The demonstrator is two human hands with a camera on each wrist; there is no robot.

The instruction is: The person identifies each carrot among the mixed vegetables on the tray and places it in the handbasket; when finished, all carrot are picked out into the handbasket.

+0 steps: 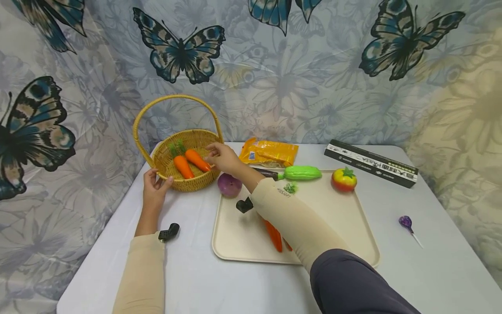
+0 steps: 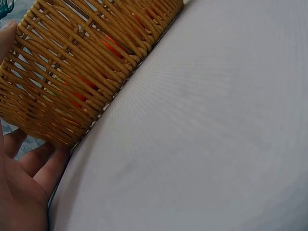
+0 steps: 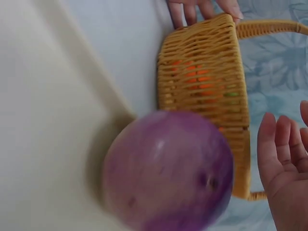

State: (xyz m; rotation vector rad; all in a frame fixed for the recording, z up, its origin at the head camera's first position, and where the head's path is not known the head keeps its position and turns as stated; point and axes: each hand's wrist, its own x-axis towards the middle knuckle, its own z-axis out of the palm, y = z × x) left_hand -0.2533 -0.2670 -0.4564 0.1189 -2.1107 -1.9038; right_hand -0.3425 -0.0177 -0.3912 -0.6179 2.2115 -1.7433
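Observation:
A wicker basket (image 1: 191, 185) with a tall handle stands at the table's back left. Two toy carrots, one in front (image 1: 183, 167) and one beside it (image 1: 198, 160), lie inside with their green tops toward the back. My left hand (image 1: 154, 188) holds the basket's left front side; in the left wrist view its fingers (image 2: 36, 161) lie against the woven wall. Over the basket's right rim hovers my right hand (image 1: 224, 158), fingers loosely bent and holding nothing in the right wrist view. A purple round vegetable (image 1: 229, 186) sits just below it, beside the basket.
On the cream tray (image 1: 333, 235) lie an orange carrot (image 1: 273, 235), partly hidden by the right sleeve, a dark eggplant (image 1: 266, 173), a green vegetable (image 1: 303, 172) and a red-yellow tomato (image 1: 344, 180). Behind are a yellow packet (image 1: 274, 151) and black box (image 1: 370, 163); a lollipop (image 1: 405, 221) lies right.

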